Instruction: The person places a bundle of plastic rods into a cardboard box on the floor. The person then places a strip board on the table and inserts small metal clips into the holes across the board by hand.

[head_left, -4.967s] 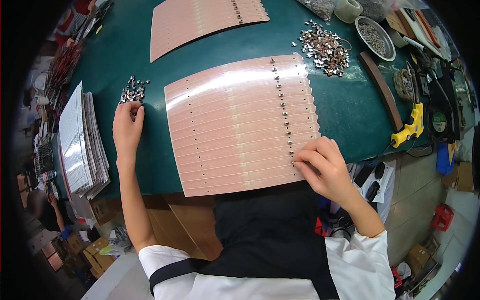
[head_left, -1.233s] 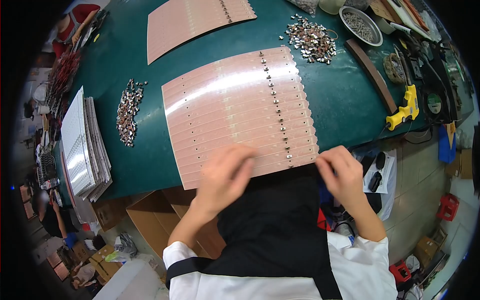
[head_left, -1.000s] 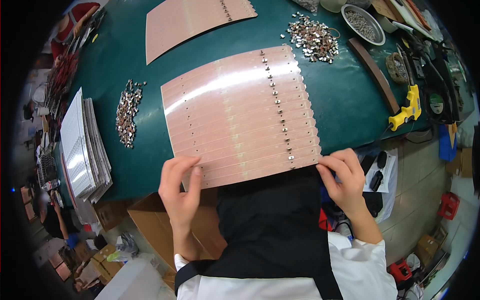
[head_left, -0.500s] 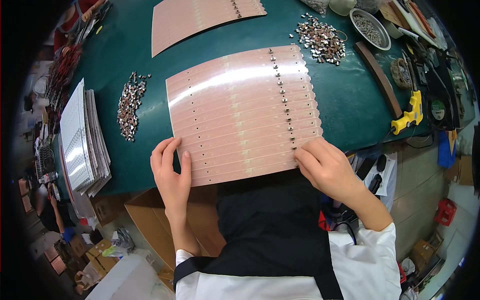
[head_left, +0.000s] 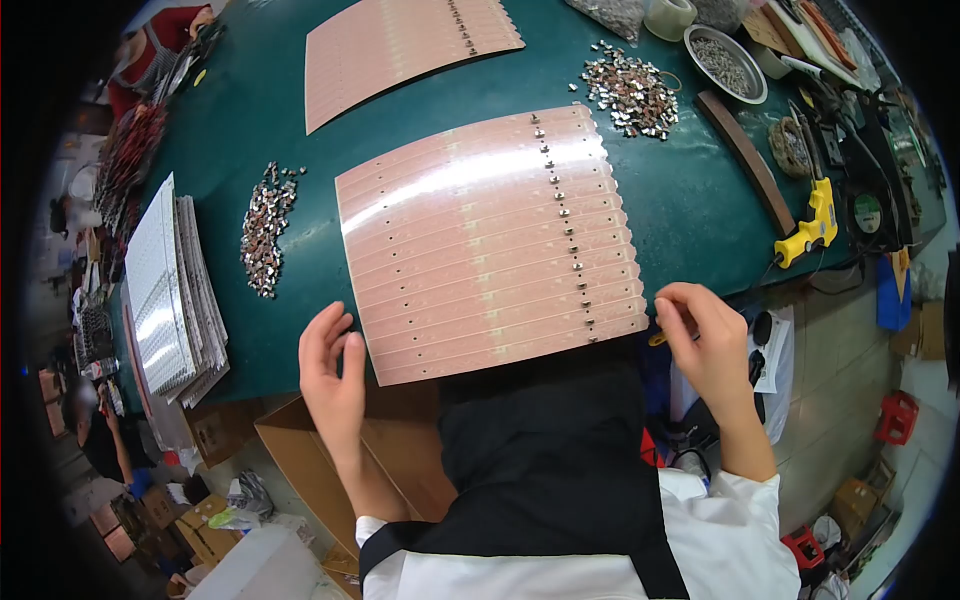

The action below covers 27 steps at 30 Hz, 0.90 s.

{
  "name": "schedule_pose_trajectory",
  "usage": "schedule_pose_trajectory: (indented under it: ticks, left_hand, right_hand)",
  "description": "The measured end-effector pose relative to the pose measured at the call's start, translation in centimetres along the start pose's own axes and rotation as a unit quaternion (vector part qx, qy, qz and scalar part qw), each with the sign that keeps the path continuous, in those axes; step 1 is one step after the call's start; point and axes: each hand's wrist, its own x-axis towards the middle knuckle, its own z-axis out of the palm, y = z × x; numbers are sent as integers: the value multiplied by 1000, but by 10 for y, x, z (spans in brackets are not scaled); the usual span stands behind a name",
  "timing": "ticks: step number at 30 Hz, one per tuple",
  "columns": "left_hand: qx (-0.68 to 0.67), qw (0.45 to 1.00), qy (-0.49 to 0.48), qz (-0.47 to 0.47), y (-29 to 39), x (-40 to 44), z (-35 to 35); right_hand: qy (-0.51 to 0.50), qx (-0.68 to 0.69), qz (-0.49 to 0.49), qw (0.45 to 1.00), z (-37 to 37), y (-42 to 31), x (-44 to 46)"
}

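In front of me lies a bowed, pinkish panel (head_left: pixel 480 250) scored into long strips. Small metal clips (head_left: pixel 577 267) run in a column near its scalloped right edge, and a row of small dark holes lies towards the left edge. My left hand (head_left: pixel 333 385) is just off the panel's lower left corner, thumb and fingers apart, holding nothing. Beyond the lower right corner, my right hand (head_left: pixel 708 345) is raised with fingers bent and thumb apart; I see nothing in it.
A second panel (head_left: pixel 390 50) lies farther back on the green table (head_left: pixel 300 225). Loose clips form a left pile (head_left: pixel 267 235) and a right pile (head_left: pixel 630 90). Stacked sheets (head_left: pixel 165 290) stand left. At right are a metal bowl (head_left: pixel 725 65), brown curved bar (head_left: pixel 745 160) and yellow glue gun (head_left: pixel 812 228).
My right hand has left the panel's lower right corner and moved right, uncovering clips there. My left hand has come off the left edge. The view has shifted slightly.
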Motion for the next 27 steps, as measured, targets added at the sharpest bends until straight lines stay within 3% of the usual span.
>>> schedule_pose_trajectory:
  ticks: [2, 3, 5, 7, 9, 15, 19, 23, 25, 27]
  left_hand:
    - [-116, 989, -42, -82, 3, -6, -12]
    - [-168, 978, -60, -107, 7, -5, -15]
    - [-183, 974, -72, -116, 11, -3, -18]
    - [-196, 970, -80, -118, 13, 0, -23]
    - [-234, 955, -94, -156, 13, 6, -26]
    - [-375, 901, -107, -192, 4, 18, -31]
    - [-445, 874, -130, -147, 17, 31, -40]
    - [-389, 909, -82, -124, 48, 68, -34]
    - [-490, 852, -153, -104, 56, 86, -32]
    - [-489, 855, -147, -89, 54, 99, -31]
  right_hand:
    - [-68, 65, 170, 981, -2, 10, -13]
    - [-67, 64, 172, 981, 0, 10, -15]
    - [-101, 183, 299, 931, 3, 9, -18]
    - [-100, 217, 312, 919, 6, 12, -19]
    - [-93, 334, 370, 862, 10, 14, -22]
    - [-131, 484, 274, 821, -1, 16, -26]
    - [-107, 455, 248, 848, -22, 7, -5]
    - [-50, 476, 169, 862, -27, 7, 58]
    - [-44, 503, 134, 853, -31, 8, 99]
    - [-25, 541, 101, 835, -28, 14, 136]
